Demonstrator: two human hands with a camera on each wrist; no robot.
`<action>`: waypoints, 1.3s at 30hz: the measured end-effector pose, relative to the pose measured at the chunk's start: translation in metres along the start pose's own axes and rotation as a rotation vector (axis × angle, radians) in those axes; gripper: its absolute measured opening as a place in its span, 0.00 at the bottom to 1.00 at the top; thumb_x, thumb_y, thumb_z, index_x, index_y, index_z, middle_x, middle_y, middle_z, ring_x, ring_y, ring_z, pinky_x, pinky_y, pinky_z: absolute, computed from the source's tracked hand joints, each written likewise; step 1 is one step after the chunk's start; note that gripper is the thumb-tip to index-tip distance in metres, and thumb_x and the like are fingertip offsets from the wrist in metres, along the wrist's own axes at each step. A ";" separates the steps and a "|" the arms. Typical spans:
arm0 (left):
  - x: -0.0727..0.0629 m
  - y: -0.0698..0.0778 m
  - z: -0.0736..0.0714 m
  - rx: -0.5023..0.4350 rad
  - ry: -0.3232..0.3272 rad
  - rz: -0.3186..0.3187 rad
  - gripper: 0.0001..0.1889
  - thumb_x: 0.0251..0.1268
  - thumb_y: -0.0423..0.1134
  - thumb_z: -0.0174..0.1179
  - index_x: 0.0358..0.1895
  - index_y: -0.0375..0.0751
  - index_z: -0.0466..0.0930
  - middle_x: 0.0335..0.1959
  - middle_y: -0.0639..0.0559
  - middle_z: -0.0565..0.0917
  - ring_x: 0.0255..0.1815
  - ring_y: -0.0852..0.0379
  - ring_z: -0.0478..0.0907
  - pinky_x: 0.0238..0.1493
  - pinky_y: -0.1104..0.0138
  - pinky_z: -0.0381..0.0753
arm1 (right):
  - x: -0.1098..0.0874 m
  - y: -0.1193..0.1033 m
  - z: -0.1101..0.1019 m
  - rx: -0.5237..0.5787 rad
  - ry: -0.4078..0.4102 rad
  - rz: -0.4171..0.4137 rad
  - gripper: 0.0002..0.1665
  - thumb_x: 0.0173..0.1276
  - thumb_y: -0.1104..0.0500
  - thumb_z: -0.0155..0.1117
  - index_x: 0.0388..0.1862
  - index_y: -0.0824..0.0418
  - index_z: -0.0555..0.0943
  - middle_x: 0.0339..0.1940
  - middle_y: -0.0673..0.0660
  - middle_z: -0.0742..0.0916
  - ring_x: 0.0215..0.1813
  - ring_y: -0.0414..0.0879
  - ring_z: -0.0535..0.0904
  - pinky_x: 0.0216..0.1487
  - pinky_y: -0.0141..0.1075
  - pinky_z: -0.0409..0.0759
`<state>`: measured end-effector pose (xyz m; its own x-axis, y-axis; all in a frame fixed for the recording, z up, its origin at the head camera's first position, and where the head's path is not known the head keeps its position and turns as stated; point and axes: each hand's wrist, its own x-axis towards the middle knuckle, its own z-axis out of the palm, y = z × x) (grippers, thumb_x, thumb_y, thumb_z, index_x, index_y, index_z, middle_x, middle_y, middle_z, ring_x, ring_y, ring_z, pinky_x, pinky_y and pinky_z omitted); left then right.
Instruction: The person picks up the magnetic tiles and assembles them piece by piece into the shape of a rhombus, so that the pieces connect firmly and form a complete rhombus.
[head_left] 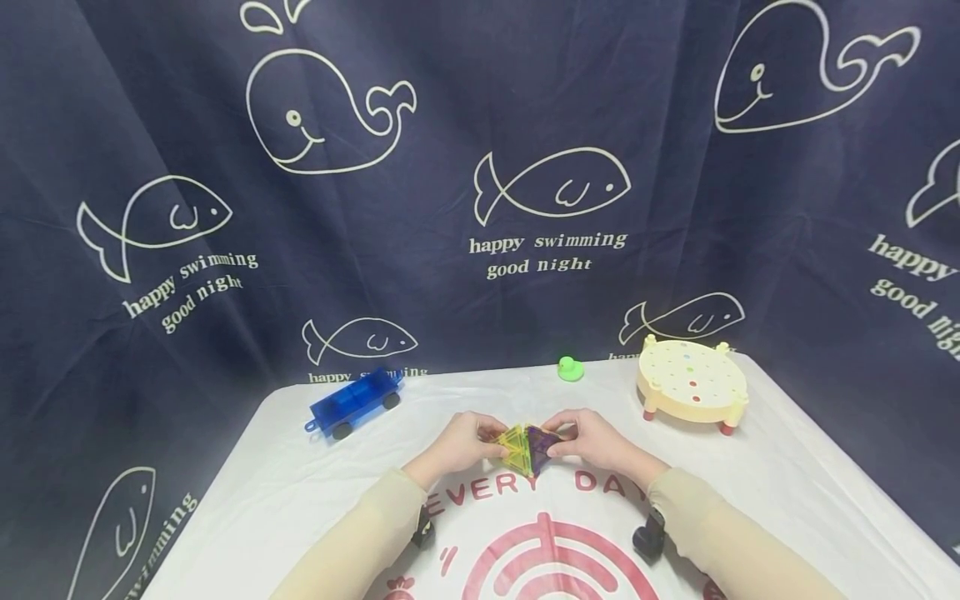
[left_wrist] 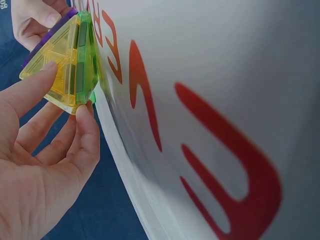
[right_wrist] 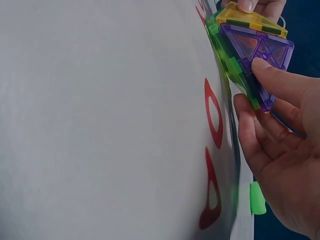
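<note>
Both hands hold a small pyramid-like piece of see-through triangular magnetic tiles over the middle of the table. My left hand [head_left: 467,442] pinches the yellow magnetic tile [left_wrist: 62,75], thumb on its face and fingers around its edge. On the opposite side, my right hand [head_left: 596,439] grips the purple magnetic tile [right_wrist: 257,47] with the thumb flat against it. A green magnetic tile [left_wrist: 86,60] joins them along the edge nearer the person. The far side of the piece is partly hidden by the fingers.
A blue toy wagon [head_left: 356,403] with black wheels stands at the back left. A green toy duck [head_left: 570,369] sits near the table's back edge. At the back right is a round cream pegboard stand [head_left: 692,379] on short red-tipped legs. A dark printed curtain [head_left: 450,192] hangs behind.
</note>
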<state>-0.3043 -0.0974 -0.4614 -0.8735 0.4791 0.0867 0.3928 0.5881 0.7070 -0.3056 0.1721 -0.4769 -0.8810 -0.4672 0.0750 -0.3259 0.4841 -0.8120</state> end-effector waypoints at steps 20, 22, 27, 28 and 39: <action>0.000 -0.001 0.002 0.003 0.017 0.004 0.12 0.58 0.38 0.75 0.45 0.41 0.88 0.38 0.54 0.87 0.39 0.57 0.85 0.46 0.64 0.83 | 0.000 0.002 -0.003 0.016 -0.003 -0.024 0.19 0.63 0.59 0.76 0.52 0.64 0.85 0.46 0.56 0.89 0.49 0.51 0.84 0.55 0.49 0.81; 0.000 -0.001 0.003 -0.003 0.016 -0.001 0.12 0.58 0.37 0.75 0.45 0.41 0.88 0.37 0.55 0.87 0.38 0.58 0.84 0.45 0.64 0.83 | 0.000 0.002 -0.004 0.018 0.002 -0.039 0.18 0.63 0.60 0.75 0.51 0.64 0.86 0.46 0.57 0.90 0.49 0.51 0.84 0.55 0.49 0.81; 0.000 -0.004 0.005 -0.013 0.019 -0.010 0.12 0.57 0.37 0.75 0.44 0.41 0.87 0.36 0.56 0.86 0.36 0.60 0.83 0.43 0.65 0.82 | 0.002 0.001 -0.005 0.028 0.015 -0.066 0.18 0.62 0.62 0.76 0.50 0.66 0.86 0.45 0.59 0.90 0.47 0.51 0.84 0.51 0.45 0.81; 0.000 -0.004 0.006 -0.014 0.020 -0.011 0.12 0.57 0.37 0.75 0.44 0.41 0.87 0.36 0.56 0.86 0.36 0.60 0.83 0.43 0.65 0.83 | 0.003 0.001 -0.005 0.025 0.018 -0.067 0.17 0.62 0.62 0.76 0.50 0.66 0.86 0.45 0.59 0.90 0.47 0.50 0.84 0.51 0.44 0.81; 0.001 -0.004 0.006 -0.007 0.022 -0.021 0.13 0.57 0.37 0.75 0.45 0.40 0.85 0.36 0.56 0.86 0.36 0.59 0.83 0.43 0.66 0.83 | 0.008 -0.002 -0.007 -0.024 0.043 -0.081 0.17 0.61 0.61 0.77 0.49 0.64 0.87 0.44 0.56 0.91 0.44 0.44 0.84 0.49 0.39 0.80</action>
<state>-0.3046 -0.0952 -0.4685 -0.8876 0.4523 0.0869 0.3721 0.5930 0.7140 -0.3143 0.1727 -0.4700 -0.8651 -0.4735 0.1655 -0.4046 0.4637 -0.7882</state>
